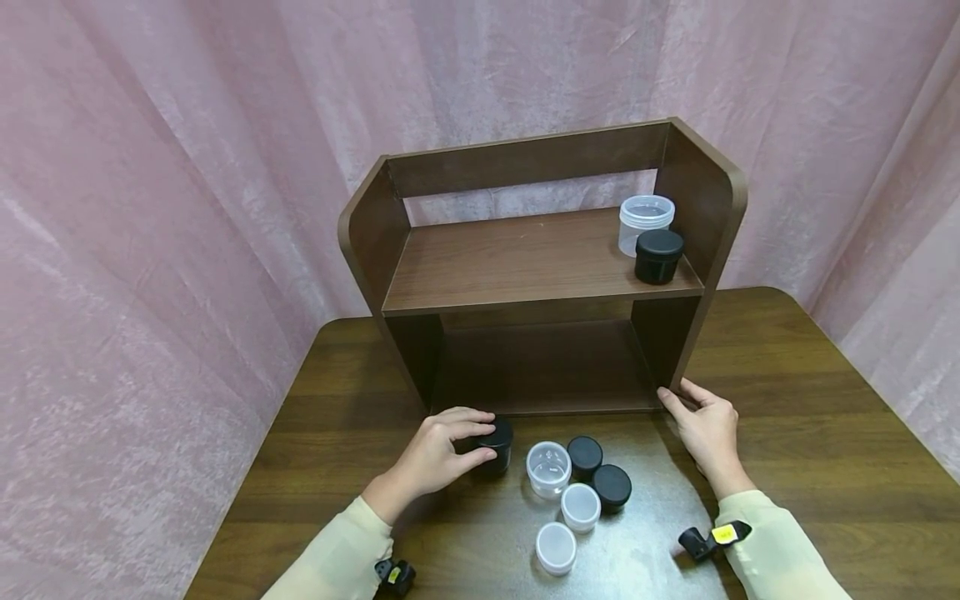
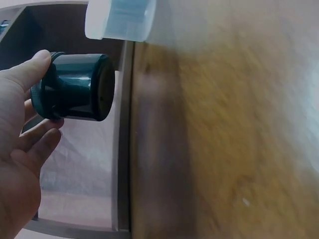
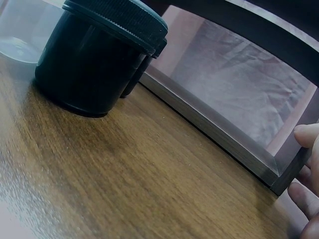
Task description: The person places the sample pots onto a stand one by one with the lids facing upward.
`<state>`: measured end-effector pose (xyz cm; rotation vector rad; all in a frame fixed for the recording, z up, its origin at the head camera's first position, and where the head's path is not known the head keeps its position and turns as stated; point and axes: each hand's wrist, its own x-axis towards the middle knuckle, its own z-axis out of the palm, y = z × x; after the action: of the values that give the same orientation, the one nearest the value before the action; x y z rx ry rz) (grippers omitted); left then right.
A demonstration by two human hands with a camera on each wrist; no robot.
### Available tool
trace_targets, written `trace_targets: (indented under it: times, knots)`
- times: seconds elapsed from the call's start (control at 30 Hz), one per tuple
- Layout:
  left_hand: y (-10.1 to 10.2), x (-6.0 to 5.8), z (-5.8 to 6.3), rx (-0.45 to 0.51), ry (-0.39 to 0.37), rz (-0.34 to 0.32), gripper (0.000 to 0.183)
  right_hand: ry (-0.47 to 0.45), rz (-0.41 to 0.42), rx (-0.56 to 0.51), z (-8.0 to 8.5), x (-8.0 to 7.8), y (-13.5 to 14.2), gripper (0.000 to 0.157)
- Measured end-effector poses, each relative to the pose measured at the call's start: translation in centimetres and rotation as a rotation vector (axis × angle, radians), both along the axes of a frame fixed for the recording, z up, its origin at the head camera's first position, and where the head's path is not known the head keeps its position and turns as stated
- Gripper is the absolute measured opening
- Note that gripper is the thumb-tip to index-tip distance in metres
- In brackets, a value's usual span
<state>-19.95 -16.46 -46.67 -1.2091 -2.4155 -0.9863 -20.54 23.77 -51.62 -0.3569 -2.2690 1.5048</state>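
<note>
My left hand (image 1: 442, 447) pinches a black screw-lid jar (image 1: 495, 450) by its lid, in front of the shelf's lower left part. In the left wrist view the thumb and fingers sit around the lid end of the black jar (image 2: 77, 87), and its base shows. At the lower right corner of the brown two-tier shelf (image 1: 540, 258), my right hand (image 1: 705, 425) grips the side panel. The right wrist view shows the thumb on one side of that panel (image 3: 294, 162) and fingers on the other.
Between the hands stand a clear jar (image 1: 549, 467), two smaller white-lidded jars (image 1: 581, 507) and two black jars (image 1: 611, 486). On the upper tier, a clear jar (image 1: 645, 221) and a black jar (image 1: 658, 257) stand at the right. A pink curtain (image 1: 225, 167) hangs behind the table (image 1: 330, 383).
</note>
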Motion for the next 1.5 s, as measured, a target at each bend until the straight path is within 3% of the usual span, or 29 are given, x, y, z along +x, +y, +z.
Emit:
trace_targets:
  times: [0.8, 1.5]
  knots:
    - [2.6, 0.4, 5.0, 0.160, 0.187, -0.117, 0.034, -0.005, -0.005, 0.016, -0.1, -0.1, 0.1, 0.057]
    - [4.1, -0.1, 9.8, 0.236, 0.286, -0.162, 0.034, -0.028, -0.006, 0.027, -0.2, -0.2, 0.1, 0.058]
